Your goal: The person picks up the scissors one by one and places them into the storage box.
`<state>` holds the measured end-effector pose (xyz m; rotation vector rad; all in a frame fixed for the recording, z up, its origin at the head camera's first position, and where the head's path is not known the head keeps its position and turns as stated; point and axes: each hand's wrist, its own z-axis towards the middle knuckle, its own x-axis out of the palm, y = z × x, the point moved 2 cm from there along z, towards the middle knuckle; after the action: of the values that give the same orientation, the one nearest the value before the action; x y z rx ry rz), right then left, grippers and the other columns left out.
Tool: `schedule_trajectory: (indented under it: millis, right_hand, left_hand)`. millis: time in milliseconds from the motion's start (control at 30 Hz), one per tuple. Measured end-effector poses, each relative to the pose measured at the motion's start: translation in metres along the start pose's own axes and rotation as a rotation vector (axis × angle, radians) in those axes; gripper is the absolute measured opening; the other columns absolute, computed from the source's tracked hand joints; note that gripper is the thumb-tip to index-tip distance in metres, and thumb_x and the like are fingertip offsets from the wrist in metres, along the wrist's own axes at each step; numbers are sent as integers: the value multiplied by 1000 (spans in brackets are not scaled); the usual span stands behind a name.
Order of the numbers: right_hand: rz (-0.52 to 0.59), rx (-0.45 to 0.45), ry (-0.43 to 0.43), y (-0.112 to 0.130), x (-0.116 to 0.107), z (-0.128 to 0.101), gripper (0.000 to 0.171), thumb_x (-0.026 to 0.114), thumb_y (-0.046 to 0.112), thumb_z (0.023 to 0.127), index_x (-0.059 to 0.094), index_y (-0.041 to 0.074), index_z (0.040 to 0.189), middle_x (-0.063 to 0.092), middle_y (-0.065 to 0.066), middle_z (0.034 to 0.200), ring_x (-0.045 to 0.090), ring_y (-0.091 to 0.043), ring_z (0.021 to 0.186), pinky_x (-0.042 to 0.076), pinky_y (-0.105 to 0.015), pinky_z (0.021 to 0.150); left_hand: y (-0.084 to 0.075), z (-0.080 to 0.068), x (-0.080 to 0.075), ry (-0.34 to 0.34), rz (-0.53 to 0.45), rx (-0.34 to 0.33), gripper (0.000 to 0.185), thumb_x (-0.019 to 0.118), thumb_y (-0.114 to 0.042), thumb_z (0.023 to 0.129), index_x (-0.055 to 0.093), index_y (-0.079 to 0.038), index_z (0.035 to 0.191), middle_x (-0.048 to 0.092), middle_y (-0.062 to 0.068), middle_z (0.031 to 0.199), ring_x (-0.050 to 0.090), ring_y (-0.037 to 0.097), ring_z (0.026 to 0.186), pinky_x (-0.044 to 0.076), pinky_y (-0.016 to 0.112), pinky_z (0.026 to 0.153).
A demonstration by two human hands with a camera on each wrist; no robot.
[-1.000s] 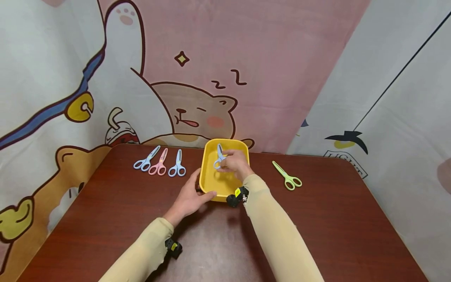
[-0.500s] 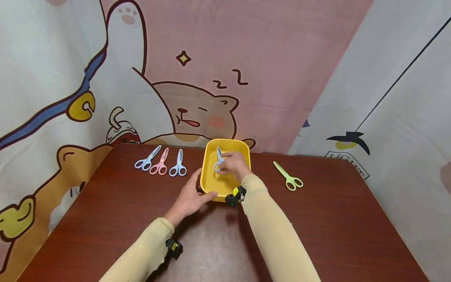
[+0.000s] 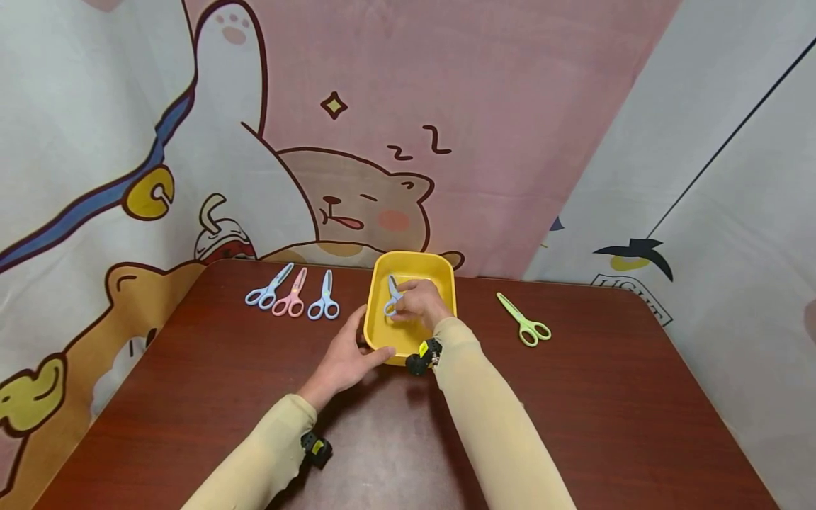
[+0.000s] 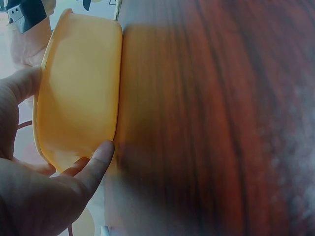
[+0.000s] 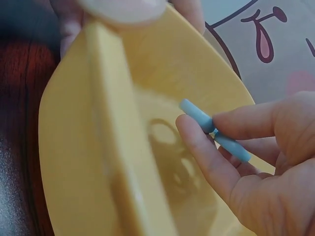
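Right hand (image 3: 416, 306) holds blue scissors (image 3: 392, 296) inside yellow tray (image 3: 446, 268) — left hand (image 3: 344, 359) grips its corner.

Blue scissors (image 3: 392, 296) held inside yellow tray (image 3: 444, 273).

The backdrop (image 3: 408, 106) bears "Z Z"; lettering at right seems unreadable.
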<state>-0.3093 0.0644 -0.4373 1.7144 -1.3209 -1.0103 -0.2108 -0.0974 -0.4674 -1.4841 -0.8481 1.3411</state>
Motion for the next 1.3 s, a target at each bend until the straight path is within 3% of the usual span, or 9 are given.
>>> schedule_trajectory:
  millis: [267, 700, 1300]
  right_hand:
    - [-21, 7, -11, -2, 1, 1, 53, 63, -14, 91, 56, -4, 143, 60, -26, 115, 73, -28, 85, 62, -36, 80]
    - [-104, 32, 73, 6, 5, -2, 55, 62, -5, 97, 48, -5, 150, 59, -23, 124, 68, -31, 97, 60, -41, 90]
    - [-279, -14, 54, 10, -2, -6, 44, 64, 10, 99, 60, -3, 141, 63, -17, 130, 59, -30, 118, 51, -40, 104]
  left_hand:
    - [-1, -1, 0, 9, -4, -10, 93, 85, -18, 87, 28, -9, 161, 57, 20, 138, 65, 32, 114, 59, 39, 88]
    - [-1, 0, 0, 10, -11, -31, 94, 85, -16, 87, 27, -10, 162, 57, 19, 137, 66, 29, 111, 59, 36, 86]
    - [-3, -2, -1, 12, -10, -39, 95, 85, -19, 87, 27, -10, 162, 56, 18, 138, 66, 30, 113, 59, 37, 89]
